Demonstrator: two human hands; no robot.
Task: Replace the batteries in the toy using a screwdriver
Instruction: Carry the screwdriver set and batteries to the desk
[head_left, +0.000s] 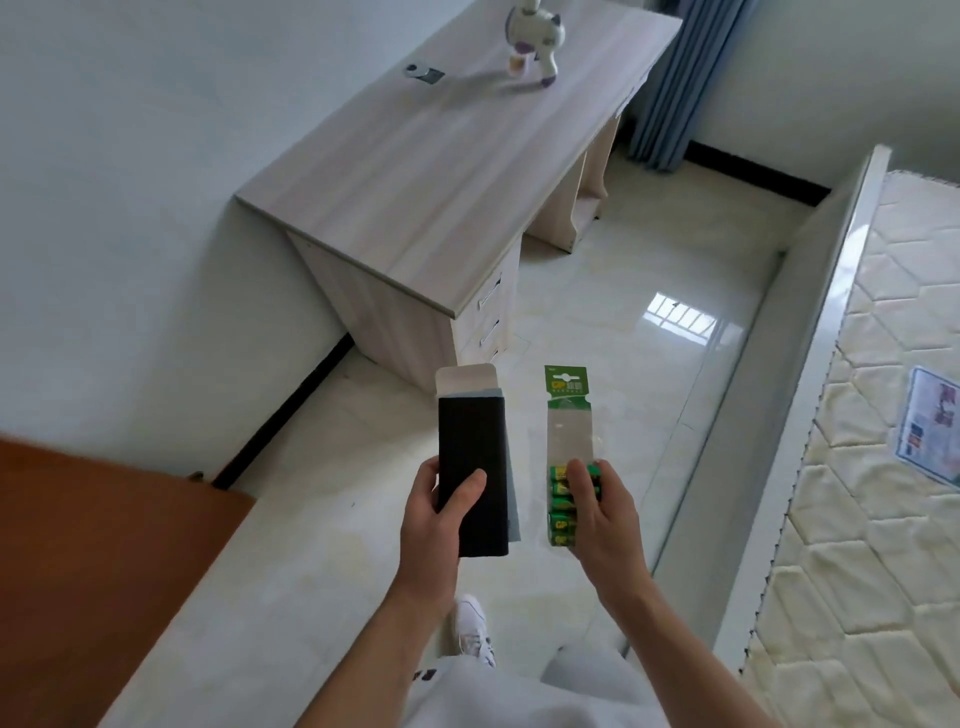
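Fingers on the left hand (434, 519): wrapped round the lower half of a black box (472, 457), thumb laid flat across its front face, other fingertips just peeking round the far edge. A firm grip.
Fingers on the right hand (610, 525): pinching the battery pack (566, 441) low down, right over the green cells, thumb on the front and the rest tucked behind. How far those back fingers curl, I cannot tell.
Black box: upright, top flap standing open, a grey inner sleeve showing along its right side. What it holds is hidden; no screwdriver is in view anywhere.
Battery pack: upright too, green card header on top; the clear blister above the cells looks empty and loose.
Step in hand: my read is that it's carrying the supplies over to the desk, so the task has barely begun.
Doing it well: keep that open-flapped box upright so nothing slides out, and keep the pinch on the cells themselves, not the floppy plastic. Set both down on bare desk near the toy, not on it.
Desk (415, 208): ahead against the wall, across glossy floor tiles (649, 322).
Small grey-and-black object (423, 74): on the desk's far part; too small to identify.
Toy (535, 39): white with purple touches, standing at the desk's far end, well apart from both hands.
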